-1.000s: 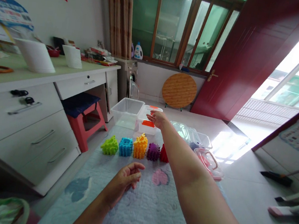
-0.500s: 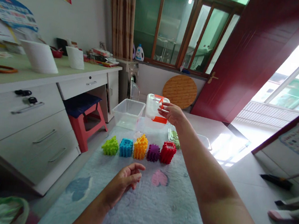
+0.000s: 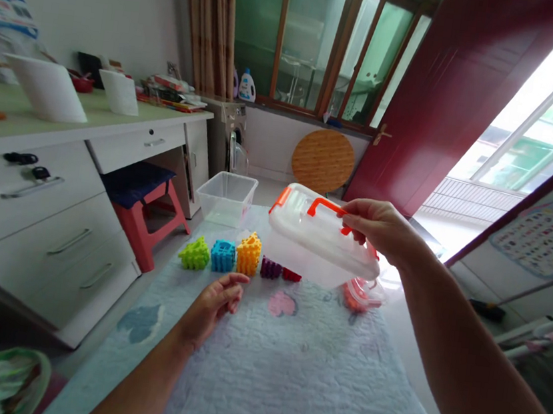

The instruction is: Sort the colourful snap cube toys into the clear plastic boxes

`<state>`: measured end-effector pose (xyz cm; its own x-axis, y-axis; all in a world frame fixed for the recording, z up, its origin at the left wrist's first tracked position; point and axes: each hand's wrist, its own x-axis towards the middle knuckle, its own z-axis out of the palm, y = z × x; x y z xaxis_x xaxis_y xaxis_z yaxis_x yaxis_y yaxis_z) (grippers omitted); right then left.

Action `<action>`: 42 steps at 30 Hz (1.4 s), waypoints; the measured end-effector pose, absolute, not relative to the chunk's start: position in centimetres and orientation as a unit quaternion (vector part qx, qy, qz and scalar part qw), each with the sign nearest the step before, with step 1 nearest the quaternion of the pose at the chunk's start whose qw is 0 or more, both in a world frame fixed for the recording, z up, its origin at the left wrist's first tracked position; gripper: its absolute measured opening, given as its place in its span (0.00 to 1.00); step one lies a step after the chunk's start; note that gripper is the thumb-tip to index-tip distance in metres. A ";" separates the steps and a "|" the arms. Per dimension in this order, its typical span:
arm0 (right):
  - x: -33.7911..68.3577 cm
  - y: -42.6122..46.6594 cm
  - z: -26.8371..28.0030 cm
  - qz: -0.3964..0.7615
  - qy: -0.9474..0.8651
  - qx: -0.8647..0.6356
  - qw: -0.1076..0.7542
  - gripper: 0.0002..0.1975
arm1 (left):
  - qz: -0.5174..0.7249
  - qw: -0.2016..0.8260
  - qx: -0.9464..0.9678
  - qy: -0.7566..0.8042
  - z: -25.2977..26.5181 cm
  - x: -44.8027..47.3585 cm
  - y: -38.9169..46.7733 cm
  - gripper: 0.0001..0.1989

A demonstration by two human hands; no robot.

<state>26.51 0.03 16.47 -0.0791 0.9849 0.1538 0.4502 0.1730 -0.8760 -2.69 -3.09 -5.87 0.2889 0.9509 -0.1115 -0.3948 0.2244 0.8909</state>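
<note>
My right hand [image 3: 377, 226] grips the orange handle [image 3: 326, 204] of a lidded clear storage box [image 3: 301, 254]. The box hangs tilted above the right part of the cloth-covered table [image 3: 235, 376]. My left hand [image 3: 217, 304] holds nothing; its index finger stretches out and the others curl loosely, just in front of the block row. That row runs from a green block [image 3: 195, 254] through a blue block [image 3: 223, 256] and a yellow block [image 3: 249, 255] to a purple block [image 3: 271, 269]. A red block [image 3: 291, 275] is mostly hidden behind the box.
An open clear bin [image 3: 227, 197] stands at the far left of the table. Under the raised box, a clear container with red pieces [image 3: 359, 296] sits at the right edge. A red stool [image 3: 141, 217] and a drawer desk [image 3: 49, 206] are on the left.
My right hand has taken the lidded box by its handle and moved it up, nearer and to the right. The box now covers much of the red block. My left hand stays beside the blocks.
</note>
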 end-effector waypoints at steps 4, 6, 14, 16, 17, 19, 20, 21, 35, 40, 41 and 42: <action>27.1 -4.8 14.9 0.337 -0.700 -0.530 0.339 0.07 | 0.521 0.690 0.377 0.331 -5.2 -2.8 -3.2 0.16; 26.9 -6.9 13.0 0.320 -0.731 -0.514 0.317 0.07 | 0.527 0.686 0.388 0.319 -4.9 -2.9 -3.4 0.19; 23.6 -11.1 4.7 0.210 -0.773 -0.525 0.289 0.08 | 0.506 0.701 0.420 0.275 -4.5 -2.4 -4.2 0.26; 22.8 -11.2 4.0 0.189 -0.765 -0.536 0.304 0.08 | 0.494 0.695 0.442 0.280 -4.6 -2.4 -4.3 0.28; 22.5 -11.2 3.9 0.179 -0.762 -0.541 0.307 0.09 | 0.485 0.687 0.457 0.288 -4.6 -2.5 -4.3 0.29; 22.1 -11.2 3.9 0.166 -0.765 -0.542 0.306 0.09 | 0.470 0.669 0.488 0.306 -4.7 -2.7 -4.4 0.29; 22.1 -11.2 4.0 0.169 -0.770 -0.536 0.303 0.10 | 0.465 0.659 0.501 0.313 -4.7 -2.8 -4.4 0.29; 22.3 -11.2 4.0 0.178 -0.774 -0.528 0.302 0.10 | 0.464 0.650 0.510 0.319 -4.7 -2.9 -4.4 0.29; 26.0 -13.3 0.8 0.225 -0.607 -0.693 0.317 0.20 | 0.441 0.643 0.496 0.382 -3.3 -2.2 -5.6 0.34; 25.2 -13.0 1.1 0.260 -0.592 -0.699 0.307 0.22 | 0.429 0.647 0.486 0.401 -2.7 -2.2 -5.8 0.34; 25.1 -12.9 1.2 0.255 -0.596 -0.699 0.303 0.22 | 0.429 0.648 0.484 0.402 -2.7 -2.2 -5.8 0.33; 25.0 -12.9 1.3 0.251 -0.601 -0.697 0.301 0.21 | 0.429 0.650 0.482 0.402 -2.6 -2.2 -5.9 0.32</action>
<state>25.04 -12.88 1.32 0.1525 0.9882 0.0113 0.6860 -0.0977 -0.7210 -2.20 -5.94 -2.60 0.3080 0.9452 -0.1084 -0.1706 0.1670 0.9711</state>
